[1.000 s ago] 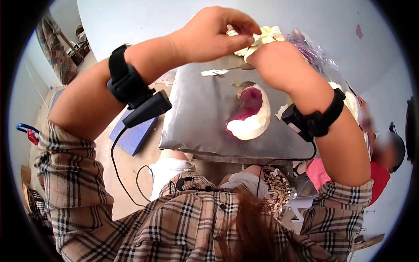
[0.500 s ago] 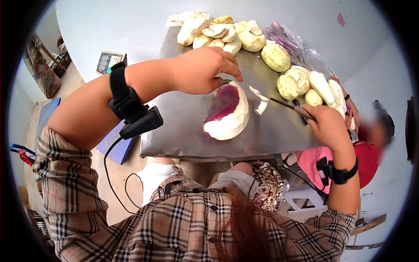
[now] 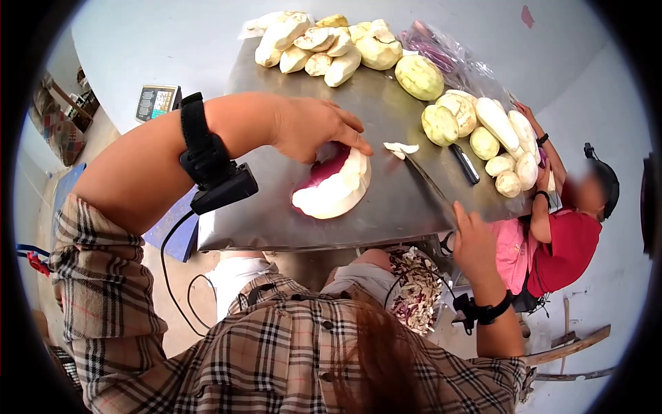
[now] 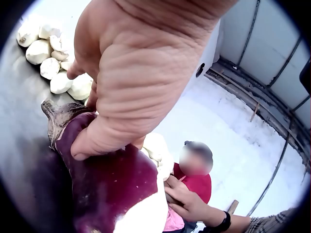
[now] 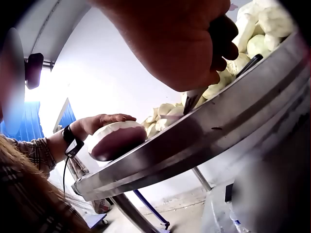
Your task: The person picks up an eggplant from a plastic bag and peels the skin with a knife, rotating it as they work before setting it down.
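Observation:
A partly peeled eggplant [image 3: 338, 190] lies on the metal tabletop, purple skin showing on one side and white flesh on the other. My left hand [image 3: 314, 127] grips its stem end; in the left wrist view, the thumb of that hand [image 4: 136, 82] presses the purple skin [image 4: 112, 170] beside the brown stem [image 4: 65, 119]. Over the table's near edge, my right hand [image 3: 476, 245] holds a knife [image 3: 429, 181] by its handle, the blade's tip close to white peel strips [image 3: 401, 149]. The right wrist view shows the right hand [image 5: 170, 43] from beneath, its grip partly hidden.
Peeled eggplants [image 3: 283, 41] are heaped along the table's far side, more [image 3: 503, 131] at the right. A black-handled tool [image 3: 464, 164] lies near those. A scale [image 3: 157, 102] stands left, a plastic bag [image 3: 448, 58] behind. Another person [image 3: 569, 241] sits at right.
Both hands have come back from the far heap. The left has settled on the eggplant's stem end; the right, with the knife, has moved toward the near edge. The head view has shifted.

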Demonstrator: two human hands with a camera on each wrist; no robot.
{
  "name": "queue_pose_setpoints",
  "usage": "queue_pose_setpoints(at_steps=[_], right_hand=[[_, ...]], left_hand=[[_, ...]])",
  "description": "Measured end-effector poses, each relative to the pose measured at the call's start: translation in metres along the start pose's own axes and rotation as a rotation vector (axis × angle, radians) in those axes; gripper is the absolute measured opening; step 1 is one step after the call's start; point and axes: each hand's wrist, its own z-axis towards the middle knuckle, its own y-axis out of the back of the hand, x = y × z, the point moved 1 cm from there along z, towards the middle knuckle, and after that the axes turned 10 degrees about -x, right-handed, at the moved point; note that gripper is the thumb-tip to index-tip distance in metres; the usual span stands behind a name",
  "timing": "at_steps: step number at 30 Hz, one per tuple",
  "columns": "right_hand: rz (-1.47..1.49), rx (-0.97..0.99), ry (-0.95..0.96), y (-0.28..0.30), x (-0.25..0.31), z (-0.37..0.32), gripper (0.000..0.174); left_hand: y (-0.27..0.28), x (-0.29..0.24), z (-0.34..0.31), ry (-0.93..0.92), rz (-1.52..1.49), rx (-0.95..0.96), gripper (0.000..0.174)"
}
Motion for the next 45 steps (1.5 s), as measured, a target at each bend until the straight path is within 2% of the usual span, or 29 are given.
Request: queue_pose_setpoints(at_steps=[3,10,13,16,20,27,30,33,34,37,38,41,42,45], right_hand=[[0.026,0.005,-0.051,-0.006,0.011,-0.021,0.056],[0.082,0.056,-0.12,0.024,0.006,-0.038,0.054],[0.248,0.015,-0.227,0.031,0.004,-0.039,0.049],[0.444,-0.042,-0.213,0.034,0.013,-0.032,0.043],[0.584,-0.033,-0.102,0.04,0.031,-0.021,0.037],[1.025,0.21,-0.388,0.031,0.035,-0.016,0.035],[1.147,0.213,-0.43,0.022,0.035,-0.016,0.033],[1.233,0.225,-0.482,0.023,0.038,-0.011,0.033],[1.246,0.221,-0.499,0.022,0.038,-0.011,0.033],[1.269,0.212,-0.52,0.023,0.037,-0.008,0.033],[1.273,0.209,-0.523,0.023,0.038,-0.008,0.033],[1.284,0.207,-0.542,0.022,0.038,-0.01,0.034],[1.284,0.202,-0.546,0.022,0.039,-0.012,0.033],[1.287,0.189,-0.565,0.022,0.038,-0.015,0.033]], left_hand=[[-0.001,0.001,-0.002,0.011,-0.022,0.002,0.087],[0.001,0.002,-0.003,-0.012,0.0,0.011,0.089],[0.005,0.0,-0.002,0.001,0.054,0.035,0.09],[0.008,-0.003,-0.003,0.007,0.067,0.059,0.088],[0.009,0.01,-0.004,-0.006,0.057,0.053,0.085],[0.015,0.011,-0.018,0.157,-0.025,0.062,0.082],[0.015,0.017,-0.022,0.139,-0.047,-0.003,0.068],[0.022,0.013,-0.014,0.269,-0.141,0.04,0.056],[0.022,0.01,-0.011,0.278,-0.153,0.022,0.044],[0.019,-0.001,-0.002,0.409,-0.091,0.04,0.037],[0.021,0.002,0.001,0.458,-0.116,0.097,0.038],[0.026,0.016,0.005,0.447,-0.249,0.161,0.046],[0.026,0.021,0.007,0.437,-0.24,0.174,0.064],[0.025,0.036,0.013,0.444,-0.187,0.203,0.083]])
